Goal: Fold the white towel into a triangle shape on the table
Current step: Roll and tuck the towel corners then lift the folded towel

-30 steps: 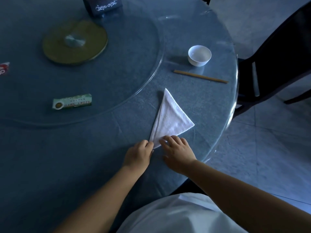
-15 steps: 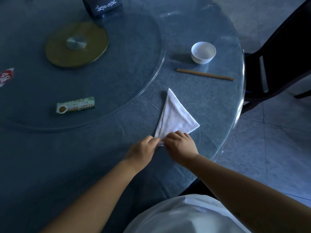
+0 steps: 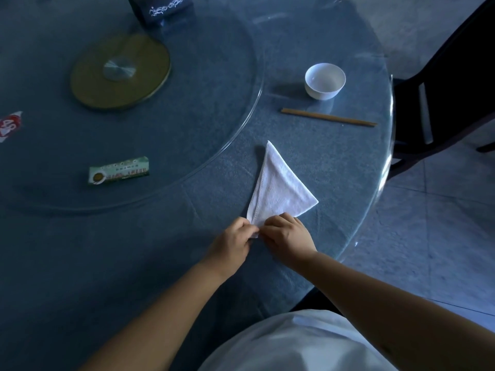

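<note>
The white towel [image 3: 278, 191] lies folded as a long triangle on the blue round table [image 3: 187, 250], its tip pointing away from me. My left hand [image 3: 232, 245] and my right hand [image 3: 288, 235] meet at the near corner. Both pinch that corner between fingertips, and a small bit of white cloth shows between them. The hands cover the near edge of the towel.
A white bowl [image 3: 325, 80] and wooden chopsticks [image 3: 329, 117] lie beyond the towel to the right. A glass turntable [image 3: 249, 124] carries a green packet [image 3: 119, 170], a round brass hub [image 3: 120, 70] and a dark box [image 3: 160, 8]. A dark chair [image 3: 442, 103] stands at the right edge.
Both hands have closed in on the towel's near corner until their fingertips meet on it. The towel has kept its triangle shape and place.
</note>
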